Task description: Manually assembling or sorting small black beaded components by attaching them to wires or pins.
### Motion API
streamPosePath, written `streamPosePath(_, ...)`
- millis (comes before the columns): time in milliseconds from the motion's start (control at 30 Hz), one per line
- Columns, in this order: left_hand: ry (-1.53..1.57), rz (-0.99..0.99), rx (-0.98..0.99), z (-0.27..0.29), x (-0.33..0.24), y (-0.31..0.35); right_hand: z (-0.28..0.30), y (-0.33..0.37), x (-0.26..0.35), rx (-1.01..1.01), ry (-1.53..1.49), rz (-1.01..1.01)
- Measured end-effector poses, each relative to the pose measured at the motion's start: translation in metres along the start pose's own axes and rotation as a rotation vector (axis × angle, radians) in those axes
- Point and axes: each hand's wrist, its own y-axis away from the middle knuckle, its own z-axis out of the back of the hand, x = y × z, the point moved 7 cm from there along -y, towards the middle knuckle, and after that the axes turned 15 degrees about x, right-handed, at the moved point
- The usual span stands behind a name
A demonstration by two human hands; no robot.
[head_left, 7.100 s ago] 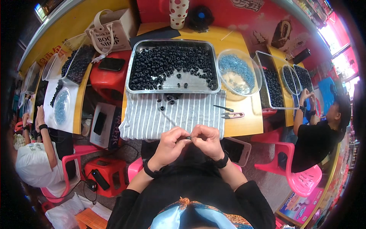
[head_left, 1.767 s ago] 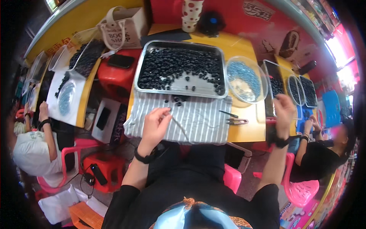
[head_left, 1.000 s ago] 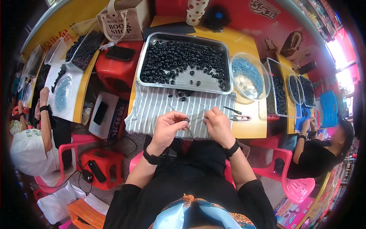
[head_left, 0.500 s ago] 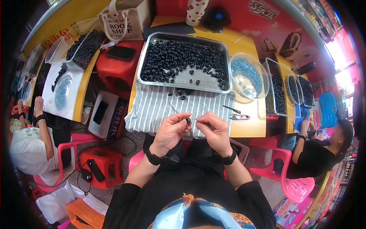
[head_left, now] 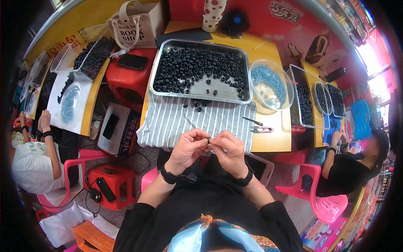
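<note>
My left hand pinches a small black bead between thumb and fingertips, above the near edge of a grey-white striped cloth. Closed at the fingertips, my right hand meets the left at the bead; whatever it pinches is too small and covered to make out. Beyond the cloth stands a metal tray of many black beads, with a few loose ones on the cloth in front of it. To the right is a round clear tub of small pale-blue pieces.
Thread snips and a dark, thin tool lie right of my hands. A red stool with a phone stands left of the table. Other people sit at left and right, beside more bead containers.
My right hand has moved left and its fingertips now meet my left hand at the bead. The left hand stays near the same spot, still pinching it.
</note>
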Motion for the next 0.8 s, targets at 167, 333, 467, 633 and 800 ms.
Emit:
streamPosePath(167,-0.008,0.068,0.084,0.003,-0.007,0.005,-0.004,-0.018,-0.011,0.224,-0.210,-0.237)
streamPosePath(333,0.121,-0.113,0.056,0.012,-0.022,0.017,-0.018,-0.058,-0.023,0.366,-0.438,-0.253)
streamPosePath(467,0.181,-0.239,-0.055,0.036,-0.032,0.026,-0.038,-0.101,-0.027,0.328,0.471,-0.010)
streamPosePath(633,0.168,-0.257,0.038,0.035,-0.034,0.025,-0.077,-0.117,-0.046,0.476,0.859,-0.090)
streamPosePath(800,0.157,-0.228,0.041,0.038,-0.033,0.024,-0.079,-0.122,-0.050,0.490,0.848,-0.103)
